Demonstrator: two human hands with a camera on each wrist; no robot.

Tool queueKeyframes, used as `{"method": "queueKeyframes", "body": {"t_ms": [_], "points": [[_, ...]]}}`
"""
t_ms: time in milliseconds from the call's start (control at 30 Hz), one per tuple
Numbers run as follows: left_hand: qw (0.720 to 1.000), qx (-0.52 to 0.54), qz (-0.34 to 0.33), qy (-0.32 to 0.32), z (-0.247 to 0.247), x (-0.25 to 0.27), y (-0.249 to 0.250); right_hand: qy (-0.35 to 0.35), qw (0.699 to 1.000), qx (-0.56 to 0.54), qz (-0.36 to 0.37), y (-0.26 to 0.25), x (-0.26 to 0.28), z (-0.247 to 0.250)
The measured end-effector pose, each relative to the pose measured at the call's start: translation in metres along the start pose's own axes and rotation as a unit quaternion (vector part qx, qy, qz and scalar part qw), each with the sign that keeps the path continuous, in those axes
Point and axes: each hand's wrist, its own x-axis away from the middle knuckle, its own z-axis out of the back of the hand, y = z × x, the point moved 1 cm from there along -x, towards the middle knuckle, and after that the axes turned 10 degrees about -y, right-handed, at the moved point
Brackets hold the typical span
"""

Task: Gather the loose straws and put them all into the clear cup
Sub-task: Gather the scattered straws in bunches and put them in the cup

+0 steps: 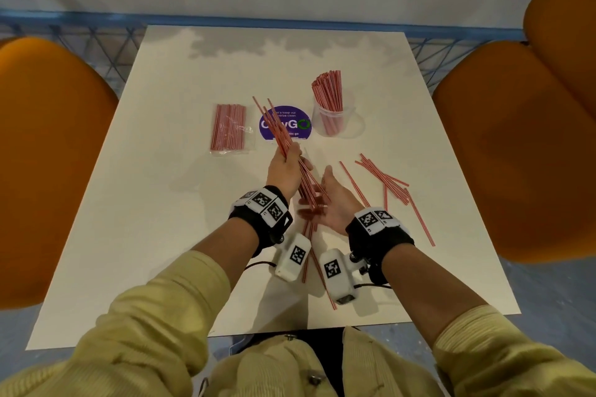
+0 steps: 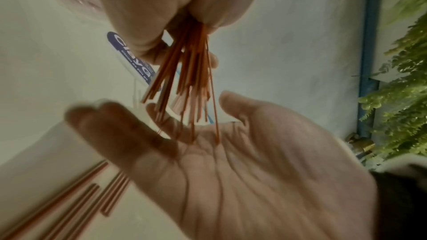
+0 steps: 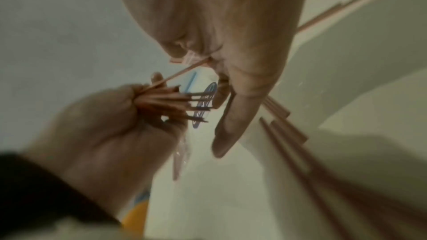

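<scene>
My left hand (image 1: pixel 285 167) grips a bundle of red-and-white straws (image 1: pixel 280 135), held slanted above the table; the left wrist view shows the bundle (image 2: pixel 191 79) hanging from that fist (image 2: pixel 150 10). My right hand (image 1: pixel 335 200) is flat and open, and its palm (image 2: pixel 231 161) meets the bundle's lower ends. The clear cup (image 1: pixel 337 121) stands at the back right of centre and holds many upright straws. Several loose straws (image 1: pixel 383 177) lie on the table right of my right hand, and a few more straws (image 1: pixel 309 255) lie under my wrists.
A sealed plastic packet of straws (image 1: pixel 229 129) lies left of a round purple sticker (image 1: pixel 290 126) on the white table (image 1: pixel 161 203). Orange chairs (image 1: pixel 48 155) flank the table on both sides. A blue railing runs behind the far edge.
</scene>
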Motion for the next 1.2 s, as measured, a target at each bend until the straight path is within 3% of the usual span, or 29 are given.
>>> {"method": "queueKeyframes", "body": {"t_ms": [100, 167, 267, 367, 567, 667, 733, 833, 933, 1067, 1200], "points": [[1.0, 0.013, -0.001, -0.01, 0.0, 0.004, 0.001, -0.086, 0.986, -0.141, -0.032, -0.003, 0.003, -0.005], [0.998, 0.057, 0.007, -0.035, -0.001, 0.008, 0.003, -0.084, 0.984, -0.158, -0.019, -0.007, 0.002, -0.009], [0.992, 0.111, 0.016, -0.06, -0.001, 0.012, 0.01, -0.064, 0.992, -0.107, -0.003, -0.009, 0.002, -0.012], [0.994, 0.03, -0.004, -0.102, 0.004, 0.013, 0.01, -0.019, 1.0, -0.001, 0.004, -0.016, -0.002, -0.012], [0.974, -0.049, 0.048, -0.214, 0.003, 0.034, 0.003, 0.056, 0.964, 0.134, 0.224, -0.075, 0.007, -0.029], [0.967, -0.078, 0.058, -0.235, 0.001, 0.038, 0.0, 0.078, 0.939, 0.18, 0.281, -0.099, 0.006, -0.039], [0.965, -0.076, 0.068, -0.242, 0.001, 0.039, 0.001, 0.076, 0.927, 0.246, 0.272, -0.1, 0.006, -0.044], [0.961, -0.087, 0.074, -0.25, 0.003, 0.039, 0.004, 0.103, 0.88, 0.389, 0.251, -0.087, 0.008, -0.045], [0.96, -0.111, 0.072, -0.246, 0.005, 0.037, 0.003, 0.123, 0.853, 0.392, 0.321, -0.082, 0.011, -0.044], [0.959, -0.12, 0.076, -0.244, 0.006, 0.035, 0.004, 0.115, 0.88, 0.313, 0.337, -0.087, 0.009, -0.043], [0.969, -0.086, 0.071, -0.22, 0.003, 0.033, 0.005, 0.092, 0.86, 0.426, 0.265, -0.082, 0.013, -0.046]]}}
